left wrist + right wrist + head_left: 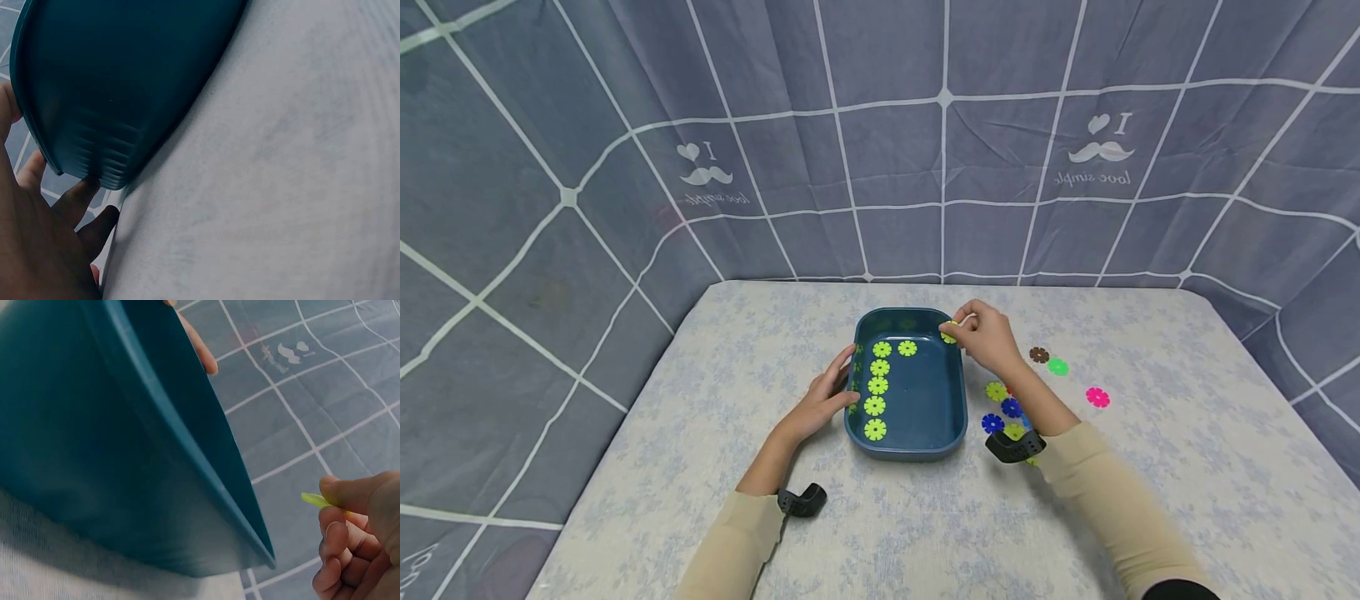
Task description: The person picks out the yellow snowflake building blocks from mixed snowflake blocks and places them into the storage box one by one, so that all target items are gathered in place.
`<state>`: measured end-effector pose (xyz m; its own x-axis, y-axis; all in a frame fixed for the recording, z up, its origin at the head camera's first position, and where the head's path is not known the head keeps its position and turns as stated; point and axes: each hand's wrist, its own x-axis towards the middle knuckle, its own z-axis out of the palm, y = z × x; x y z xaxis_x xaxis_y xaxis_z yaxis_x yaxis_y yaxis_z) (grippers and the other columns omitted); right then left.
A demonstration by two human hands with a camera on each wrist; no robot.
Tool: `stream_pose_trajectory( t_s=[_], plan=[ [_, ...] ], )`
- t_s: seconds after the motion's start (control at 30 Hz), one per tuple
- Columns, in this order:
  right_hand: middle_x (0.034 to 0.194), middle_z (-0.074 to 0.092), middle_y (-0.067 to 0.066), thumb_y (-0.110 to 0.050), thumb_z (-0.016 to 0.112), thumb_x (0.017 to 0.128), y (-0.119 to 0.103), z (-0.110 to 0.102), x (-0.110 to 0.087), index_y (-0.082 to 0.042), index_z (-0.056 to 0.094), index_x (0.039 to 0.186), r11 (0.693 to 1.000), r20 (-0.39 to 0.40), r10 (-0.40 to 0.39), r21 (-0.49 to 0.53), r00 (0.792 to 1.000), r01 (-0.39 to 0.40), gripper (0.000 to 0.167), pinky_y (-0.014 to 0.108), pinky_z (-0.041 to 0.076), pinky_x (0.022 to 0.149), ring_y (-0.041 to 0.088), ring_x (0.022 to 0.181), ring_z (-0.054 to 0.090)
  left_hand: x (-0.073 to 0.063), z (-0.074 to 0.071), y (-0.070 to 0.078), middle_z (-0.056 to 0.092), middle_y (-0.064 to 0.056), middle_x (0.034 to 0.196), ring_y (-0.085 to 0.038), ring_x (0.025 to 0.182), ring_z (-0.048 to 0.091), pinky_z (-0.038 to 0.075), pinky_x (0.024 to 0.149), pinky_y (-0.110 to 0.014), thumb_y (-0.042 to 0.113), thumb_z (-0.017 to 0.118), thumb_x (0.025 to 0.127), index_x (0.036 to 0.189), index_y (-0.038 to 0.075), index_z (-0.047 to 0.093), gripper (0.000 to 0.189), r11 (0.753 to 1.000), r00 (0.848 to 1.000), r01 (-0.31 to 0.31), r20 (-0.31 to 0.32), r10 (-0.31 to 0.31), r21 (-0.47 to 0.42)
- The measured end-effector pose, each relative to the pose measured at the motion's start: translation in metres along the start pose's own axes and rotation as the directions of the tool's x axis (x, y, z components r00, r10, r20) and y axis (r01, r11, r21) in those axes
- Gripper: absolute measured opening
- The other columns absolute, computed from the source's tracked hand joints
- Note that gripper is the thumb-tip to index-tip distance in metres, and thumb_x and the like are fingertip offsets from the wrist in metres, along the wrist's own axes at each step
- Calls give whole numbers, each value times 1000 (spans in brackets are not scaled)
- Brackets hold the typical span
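A dark teal rectangular tray (pixel 907 455) stands on the table. On its floor, several yellow-green notched plastic discs (pixel 877 386) form a line along the left side, with one more disc (pixel 907 348) beside the top one. My left hand (pixel 814 406) holds the tray's left wall, thumb at the rim and other fingers spread against the outside. Above the far right corner, my right hand (pixel 988 337) pinches another yellow-green disc (pixel 314 499) between thumb and index finger. In the right wrist view this disc is seen edge-on, apart from the tray.
Right of the tray lie loose discs, partly hidden under my right forearm: blue (pixel 992 423), yellow-green (pixel 996 391) and some red. Farther right are a brown disc (pixel 1039 355), a green disc (pixel 1058 367) and a pink disc (pixel 1097 397). A grey checked curtain (pixel 895 158) hangs behind the table.
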<state>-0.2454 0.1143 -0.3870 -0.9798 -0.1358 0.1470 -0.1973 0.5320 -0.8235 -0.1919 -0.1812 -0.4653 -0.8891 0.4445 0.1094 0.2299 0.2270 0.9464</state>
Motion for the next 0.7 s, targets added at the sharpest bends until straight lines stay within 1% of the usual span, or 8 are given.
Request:
stream_pose_trajectory(
  t_s=[0.13, 0.27, 0.43, 0.5, 0.6, 0.7],
  plan=[
    [65, 61, 18, -22, 70, 91, -5, 6, -1, -3, 58, 96, 1000, 11, -11, 14, 1000, 11, 24, 32, 43, 52, 27, 57, 57, 0, 0, -1, 24, -23, 156, -36, 143, 24, 35, 106, -55, 11, 51, 97, 159, 18, 11, 73, 1000, 1000, 6, -3, -6, 7],
    [62, 59, 11, -23, 70, 91, -8, 12, -3, -3, 57, 96, 1000, 28, -15, 28, 999, 14, 24, 32, 44, 53, 23, 56, 56, 0, 0, -1, 24, -22, 156, -36, 144, 23, 34, 106, -54, 12, 51, 97, 159, 19, 11, 74, 1000, 1000, 13, -6, -13, 10],
    [62, 58, 12, -22, 70, 92, -9, 19, -3, -3, 57, 95, 999, 49, -31, 45, 998, 29, 23, 33, 43, 52, 21, 53, 53, 0, 0, 0, 24, -22, 156, -36, 143, 24, 35, 106, -55, 13, 52, 97, 159, 19, 12, 74, 1000, 1000, 3, -7, -3, 2],
    [62, 58, 12, -22, 70, 92, -9, 22, -3, -4, 57, 94, 999, 62, -38, 41, 997, 36, 22, 33, 43, 51, 23, 53, 53, 0, 0, 0, 24, -22, 156, -35, 143, 24, 35, 106, -55, 13, 52, 97, 159, 19, 13, 74, 1000, 1000, 1, -6, -1, 0],
    [64, 59, 13, -22, 70, 92, -9, 26, -3, -4, 58, 95, 999, 92, -40, 40, 995, 36, 21, 33, 44, 51, 31, 56, 56, 0, 0, -1, 24, -22, 156, -35, 143, 24, 35, 106, -55, 12, 52, 97, 159, 19, 13, 73, 1000, 1000, 5, -8, -5, 3],
    [68, 61, 17, -21, 69, 92, -10, 30, -4, -4, 58, 97, 999, 128, -33, 45, 991, 27, 21, 33, 45, 52, 37, 60, 58, 0, 0, -1, 24, -21, 157, -34, 144, 24, 35, 106, -55, 13, 52, 97, 159, 21, 12, 74, 1000, 1000, 15, -11, -15, 8]
  ],
)
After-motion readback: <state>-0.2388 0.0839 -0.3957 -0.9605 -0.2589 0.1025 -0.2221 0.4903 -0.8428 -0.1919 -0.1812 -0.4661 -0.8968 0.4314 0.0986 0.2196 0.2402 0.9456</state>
